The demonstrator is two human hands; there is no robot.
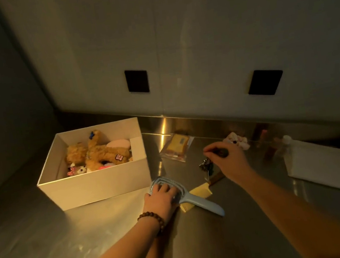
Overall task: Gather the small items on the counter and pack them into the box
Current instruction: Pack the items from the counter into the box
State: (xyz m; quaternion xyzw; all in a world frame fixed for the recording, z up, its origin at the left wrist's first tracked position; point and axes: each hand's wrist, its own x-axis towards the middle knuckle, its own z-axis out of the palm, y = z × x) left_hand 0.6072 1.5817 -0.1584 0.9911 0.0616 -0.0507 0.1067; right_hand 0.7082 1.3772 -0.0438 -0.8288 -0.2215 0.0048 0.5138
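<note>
On the steel counter (49, 244) we see a white box (98, 182) at the left, open and already holding plush toys (100, 152). Just right of its near corner, our left hand (161, 198) lies flat, fingers together, on the head of a blue hairbrush (193, 202), whose handle points near and right, across a yellow cloth (200, 191). Farther right, our right hand (228, 161) pinches a dark key fob (221, 151), with keys (206, 165) dangling below it.
</note>
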